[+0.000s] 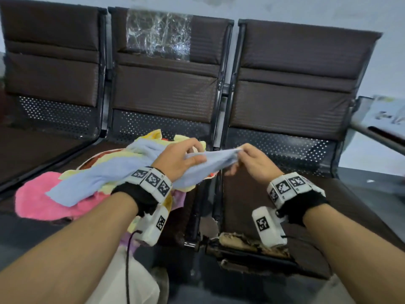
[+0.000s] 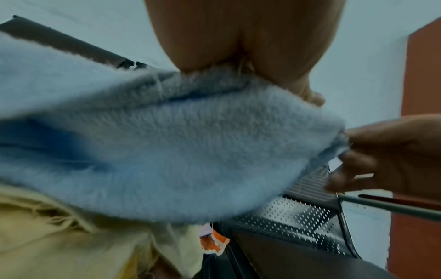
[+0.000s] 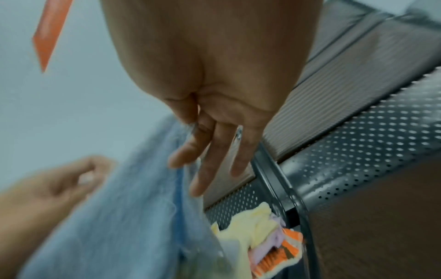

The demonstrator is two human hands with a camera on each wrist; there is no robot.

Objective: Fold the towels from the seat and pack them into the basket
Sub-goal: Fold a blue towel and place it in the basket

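I have the light blue towel [image 1: 122, 172] stretched between my two hands above the gap between the middle seat [image 1: 153, 137] and the right seat [image 1: 274, 194] of the brown bench. Its long axis runs left to right and slightly downward toward my left: the right end is lifted, the left end trails down over the heap of towels [image 1: 43, 200] on the middle seat. That heap shows pink, pale yellow, lilac and an orange-patterned piece.

My left hand [image 1: 177, 159] reaches in from the lower left, palm down, thumb on top of the blue towel and fingers curled under it, grasping it partway along. The left wrist view shows the cloth bunched right under the palm [image 2: 238, 47].

My right hand [image 1: 252, 161] comes in from the lower right and pinches the towel's right-hand edge between thumb and forefinger; in the right wrist view its other fingers [image 3: 203, 169] hang fairly straight beside the blue cloth.

Both forearms are raised and angled inward, wrists nearly level.
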